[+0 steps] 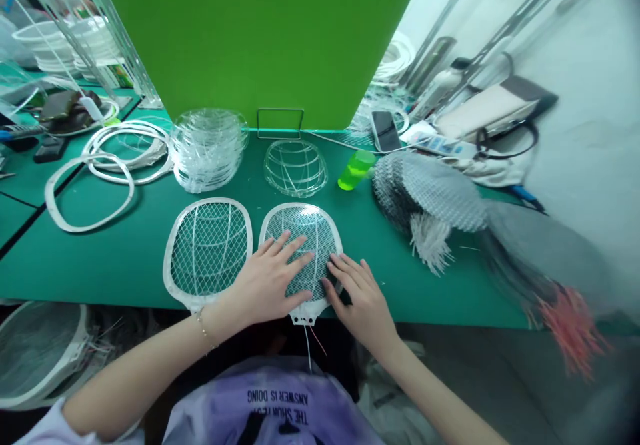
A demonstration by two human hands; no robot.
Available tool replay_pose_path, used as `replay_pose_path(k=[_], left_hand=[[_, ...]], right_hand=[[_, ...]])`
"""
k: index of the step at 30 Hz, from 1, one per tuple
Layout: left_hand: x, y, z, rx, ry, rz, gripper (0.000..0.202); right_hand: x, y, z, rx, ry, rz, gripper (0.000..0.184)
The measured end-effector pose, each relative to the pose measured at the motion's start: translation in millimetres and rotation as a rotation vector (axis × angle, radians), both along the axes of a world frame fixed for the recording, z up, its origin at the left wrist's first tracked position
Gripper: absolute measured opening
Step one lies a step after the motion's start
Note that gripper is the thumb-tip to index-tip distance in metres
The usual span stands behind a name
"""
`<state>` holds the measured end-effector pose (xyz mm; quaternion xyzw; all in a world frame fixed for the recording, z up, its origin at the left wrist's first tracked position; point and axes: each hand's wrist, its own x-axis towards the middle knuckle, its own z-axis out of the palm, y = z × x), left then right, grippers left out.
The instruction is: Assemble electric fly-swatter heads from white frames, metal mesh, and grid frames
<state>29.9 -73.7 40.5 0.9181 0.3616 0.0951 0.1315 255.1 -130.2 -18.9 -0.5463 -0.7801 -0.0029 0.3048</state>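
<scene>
A white mosquito-swatter head (320,221) with wire mesh lies at the table's front edge, its neck toward me and a white and a red wire hanging from it. My left hand (273,275) rests flat on its mesh with fingers spread. Along the right rim, my right hand (361,295) touches the frame, fingers stretched out. Another meshed swatter head (209,245) lies just left, partly under my left forearm. Beyond the two heads are a clear plastic grid piece (296,168) and a stack of clear grid pieces (207,151).
White ring frames (90,225) lie at left. A green bottle (356,169) stands tilted near a phone (385,131). Stacked mesh sheets (440,188) and bundled wires (573,325) occupy the right. A green panel (265,45) rises behind. More swatter frames (43,358) sit below left.
</scene>
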Motion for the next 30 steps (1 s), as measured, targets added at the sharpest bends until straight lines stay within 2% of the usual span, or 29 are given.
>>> replay_pose_path(k=[2, 6, 14, 18, 21, 26, 30], left_hand=[[5.9, 2.1, -7.0, -0.041, 0.044, -0.006, 0.070], [2.9, 2.6, -20.6, -0.063, 0.032, 0.004, 0.074], [0.4, 2.4, -25.6, -0.040, 0.082, -0.006, 0.077], [-0.3, 3.5, -29.6, -0.023, 0.070, -0.006, 0.077], [-0.5, 2.8, -29.4, -0.016, 0.066, -0.003, 0.073], [-0.3, 1.0, -22.4, 0.051, 0.044, -0.068, 0.052], [-1.9, 2.1, -16.9, -0.031, 0.059, -0.122, 0.057]], right_hand=[[2.4, 1.7, 0.2, -0.027, 0.050, 0.010, 0.030], [7.3, 7.1, 0.0, -0.100, 0.106, 0.041, 0.036], [8.3, 14.6, -3.6, -0.209, 0.100, 0.031, 0.043], [13.5, 12.2, 2.9, -0.223, 0.282, -0.019, 0.036], [20.3, 6.2, 7.3, -0.136, 0.352, -0.016, 0.030], [24.1, -2.1, 6.0, -0.111, 0.175, 0.139, 0.037], [21.2, -4.3, 2.8, -0.079, 0.129, 0.150, 0.042]])
